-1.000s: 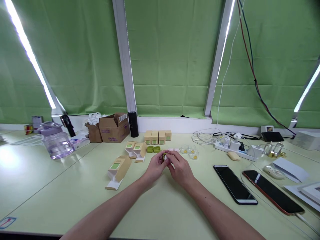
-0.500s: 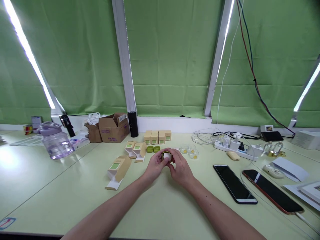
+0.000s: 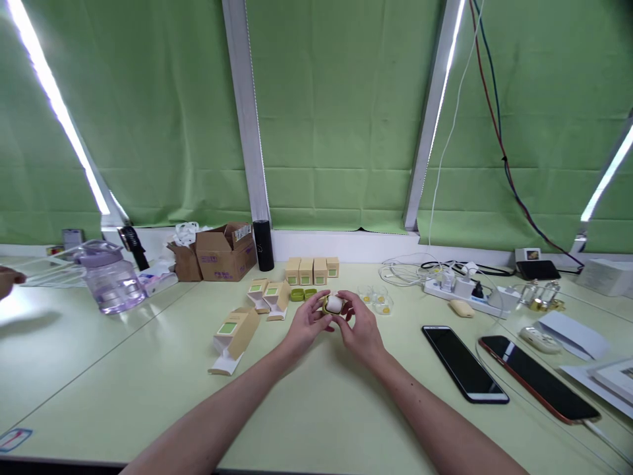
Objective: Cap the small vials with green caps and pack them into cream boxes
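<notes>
In front of me, above the table, my left hand (image 3: 307, 321) grips a small olive-green case with a white, rounded piece (image 3: 335, 304) showing in its opening. The fingers of my right hand (image 3: 362, 328) curl round the right side of the same piece. What the white piece is, I cannot make out. Just beyond my left hand lie two small green cases (image 3: 303, 295). Several clear plastic pieces with yellow spots (image 3: 378, 300) are beyond my right hand. Opened cardboard boxes with green labels (image 3: 237, 330) lie to the left, flaps out.
Several closed small boxes (image 3: 312, 271) stand in a row at the back, near a black cylinder (image 3: 263, 245) and a brown carton (image 3: 225, 254). A water jug (image 3: 113, 280) is left. Another person's hand (image 3: 7, 280) is by a white rack. Phones (image 3: 465, 363) and a power strip (image 3: 467, 297) lie right.
My right hand has shifted slightly and its fingers have spread a little, so more of the white piece shows. Another person's hand has entered at the left edge and the white rack is raised.
</notes>
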### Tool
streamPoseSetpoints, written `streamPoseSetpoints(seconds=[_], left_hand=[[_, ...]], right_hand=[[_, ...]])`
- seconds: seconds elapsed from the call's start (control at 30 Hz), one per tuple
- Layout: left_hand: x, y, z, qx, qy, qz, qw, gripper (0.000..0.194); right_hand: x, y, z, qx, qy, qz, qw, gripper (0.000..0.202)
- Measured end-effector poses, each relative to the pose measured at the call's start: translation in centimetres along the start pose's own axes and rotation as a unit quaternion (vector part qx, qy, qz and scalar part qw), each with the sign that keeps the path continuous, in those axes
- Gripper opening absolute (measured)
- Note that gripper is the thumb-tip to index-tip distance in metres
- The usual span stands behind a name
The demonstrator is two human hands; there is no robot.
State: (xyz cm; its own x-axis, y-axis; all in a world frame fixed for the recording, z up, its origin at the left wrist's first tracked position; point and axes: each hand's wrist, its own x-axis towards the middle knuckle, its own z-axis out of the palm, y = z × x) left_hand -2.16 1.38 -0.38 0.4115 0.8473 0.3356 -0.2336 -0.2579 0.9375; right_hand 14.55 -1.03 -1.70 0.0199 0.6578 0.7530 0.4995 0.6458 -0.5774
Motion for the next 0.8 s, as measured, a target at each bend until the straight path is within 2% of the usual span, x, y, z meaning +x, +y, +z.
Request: streamPoseSetpoints(seconds=[0.07,0.13,0.2,0.3,0.4,0.5,0.6,0.8], left_hand=[[-0.1,0.1,-0.4,0.073,0.026,0.025,0.997,0.056],[-0.1,0.2,-0.8,0.173,0.059,0.080,0.980,0.046],[-0.1,0.3,-1.1,0.283,0.075,0.156,0.943,0.045],[-0.1,0.4,-1.3,0.410,0.069,0.259,0.872,0.052],[-0.2,0.6,-1.1,0.478,0.057,0.307,0.821,0.054],[-0.3,0.7,-0.9,0.520,0.036,0.327,0.788,0.054],[-0.3,0.8,-0.8,0.535,0.029,0.342,0.772,0.053],[-0.1,0.7,-0.8,0.521,0.031,0.358,0.775,0.050]], right_hand=[[0.2,-0.1,-0.1,0.047,0.013,0.054,0.997,0.036],[0.5,0.0,0.0,0.108,0.025,0.109,0.988,0.036],[0.8,0.2,0.2,0.179,0.039,0.157,0.970,0.041],[1.1,0.5,0.5,0.282,0.047,0.221,0.932,0.051],[1.2,0.4,0.7,0.347,0.029,0.266,0.899,0.056],[1.3,0.1,0.5,0.386,-0.001,0.286,0.877,0.055],[1.2,-0.2,0.4,0.400,-0.018,0.294,0.868,0.057],[1.0,-0.1,0.4,0.384,-0.025,0.302,0.872,0.062]])
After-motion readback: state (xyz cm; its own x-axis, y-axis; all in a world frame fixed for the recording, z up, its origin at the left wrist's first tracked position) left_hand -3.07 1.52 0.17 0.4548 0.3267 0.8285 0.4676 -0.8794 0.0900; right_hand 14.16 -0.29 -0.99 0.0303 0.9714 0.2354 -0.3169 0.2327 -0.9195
